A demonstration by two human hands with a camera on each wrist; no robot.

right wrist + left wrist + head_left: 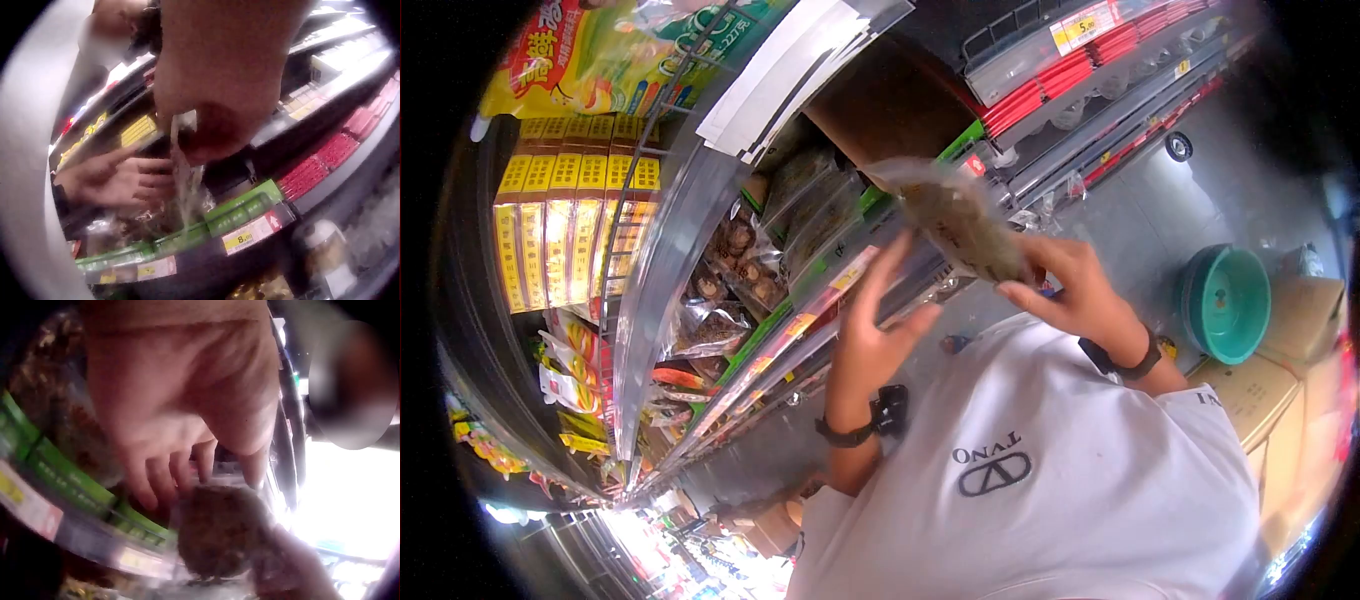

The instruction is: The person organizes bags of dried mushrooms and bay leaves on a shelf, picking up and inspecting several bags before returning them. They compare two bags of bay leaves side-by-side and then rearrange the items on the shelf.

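A clear plastic bag with greenish-brown dried contents is pinched at its edge by the right hand, in front of the shelf. In the left wrist view the bag looks dark brown and rounded, below the left fingers. The left hand is raised beside it, fingers extended and apart, with a gap to the bag in the head view. From the right wrist, the bag appears edge-on beneath the right hand, and the left hand shows its open palm.
Bagged dried mushrooms lie behind green shelf strips. Yellow boxes stand on the neighbouring shelf. An open brown carton is beyond the bag. Green basins and cardboard boxes stand on the floor at right.
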